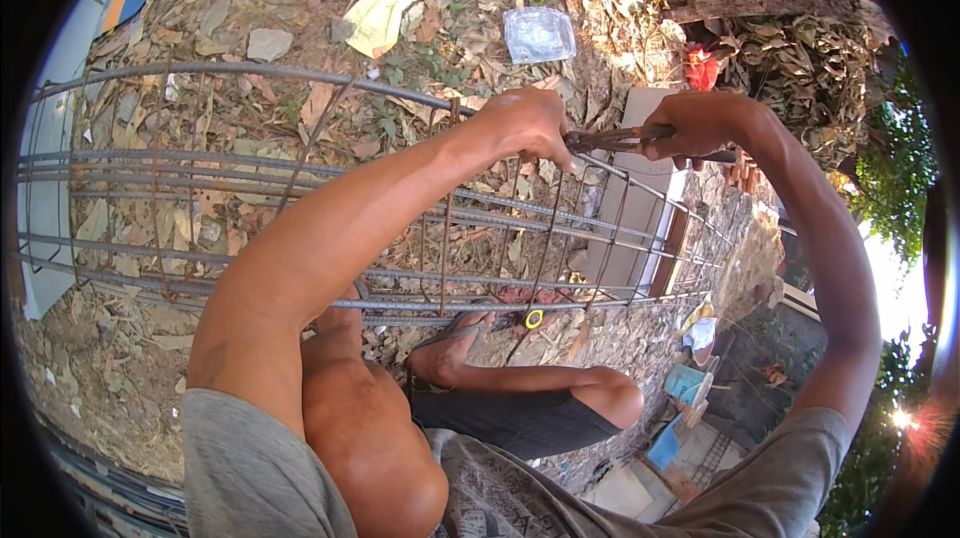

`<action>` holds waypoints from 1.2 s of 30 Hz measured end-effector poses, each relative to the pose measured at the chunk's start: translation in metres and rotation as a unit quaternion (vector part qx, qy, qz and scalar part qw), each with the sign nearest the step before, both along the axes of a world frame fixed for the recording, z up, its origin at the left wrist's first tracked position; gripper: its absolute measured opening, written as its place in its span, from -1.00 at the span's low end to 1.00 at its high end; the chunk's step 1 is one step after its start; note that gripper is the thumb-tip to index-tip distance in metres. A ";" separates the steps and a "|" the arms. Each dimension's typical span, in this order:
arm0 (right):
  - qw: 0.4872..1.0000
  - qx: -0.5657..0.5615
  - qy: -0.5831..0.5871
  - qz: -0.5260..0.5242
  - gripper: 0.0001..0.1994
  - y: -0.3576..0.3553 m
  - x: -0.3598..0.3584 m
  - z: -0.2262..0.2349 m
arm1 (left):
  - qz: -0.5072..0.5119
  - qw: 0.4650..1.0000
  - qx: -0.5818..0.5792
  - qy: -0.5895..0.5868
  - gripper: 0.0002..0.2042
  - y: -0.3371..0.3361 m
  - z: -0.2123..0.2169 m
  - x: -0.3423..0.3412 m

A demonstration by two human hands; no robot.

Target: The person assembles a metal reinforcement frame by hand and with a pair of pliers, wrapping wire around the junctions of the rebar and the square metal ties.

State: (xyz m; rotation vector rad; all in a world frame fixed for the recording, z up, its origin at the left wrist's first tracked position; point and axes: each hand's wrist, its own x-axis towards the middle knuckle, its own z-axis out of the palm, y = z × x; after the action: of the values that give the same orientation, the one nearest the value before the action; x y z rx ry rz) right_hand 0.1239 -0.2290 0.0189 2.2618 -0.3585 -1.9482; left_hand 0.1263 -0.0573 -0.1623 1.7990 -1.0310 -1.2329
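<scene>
A long cage of steel reinforcing bars (200, 163) lies on its side across the leaf-strewn ground in front of me. My left hand (530, 123) is closed on the cage's top bar, near a wire tie. My right hand (700, 123) grips the dark handles of a pair of pliers (615, 140), whose jaws point left and meet the bar right beside my left fingers. Both arms reach forward over my bent knees. One sandalled foot (450, 343) rests under the cage.
Dry leaves, stones, a yellow wrapper (380, 13) and a clear plastic bag (538, 33) litter the ground. A small yellow ring (534, 319) lies near my foot. A pale slab (640, 198) and a red object (702, 68) sit right. Buckets stand lower right.
</scene>
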 end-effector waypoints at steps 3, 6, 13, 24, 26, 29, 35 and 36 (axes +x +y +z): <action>0.999 -0.019 0.010 -0.030 -0.55 0.009 0.003 0.004 | 0.062 0.992 -0.039 -0.107 -0.61 0.007 -0.001 -0.012; 0.996 -0.020 0.069 -0.059 -0.57 0.003 0.003 0.002 | 0.090 0.987 -0.074 -0.108 -0.58 0.009 -0.001 -0.015; 0.989 -0.029 0.077 -0.119 -0.59 -0.006 -0.008 -0.002 | 0.066 0.989 -0.072 -0.109 -0.51 0.007 -0.003 -0.014; 0.696 0.108 -0.363 0.610 -0.53 -0.018 -0.035 0.016 | 0.048 0.995 -0.017 -0.087 -0.45 0.004 0.005 -0.015; 0.898 -0.019 -0.186 0.399 -0.42 0.003 -0.021 0.018 | 0.064 0.991 -0.023 -0.117 -0.48 0.005 0.000 -0.015; 0.993 -0.044 -0.066 0.089 -0.27 -0.004 -0.011 0.015 | 0.038 0.996 -0.013 -0.085 -0.48 0.007 0.006 -0.011; 0.995 -0.029 -0.059 0.077 -0.22 -0.013 0.002 0.015 | 0.078 0.986 -0.086 -0.122 -0.46 0.004 -0.013 -0.016; 0.995 -0.053 -0.048 0.071 -0.21 -0.007 0.005 0.015 | 0.080 0.986 -0.082 -0.124 -0.46 0.005 -0.013 -0.015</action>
State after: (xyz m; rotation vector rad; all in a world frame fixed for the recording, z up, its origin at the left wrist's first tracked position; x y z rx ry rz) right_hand 0.1291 -0.2357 0.0341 2.2520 -0.2965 -1.7158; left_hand 0.1116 -0.0520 -0.1757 1.8958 -1.0654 -0.8183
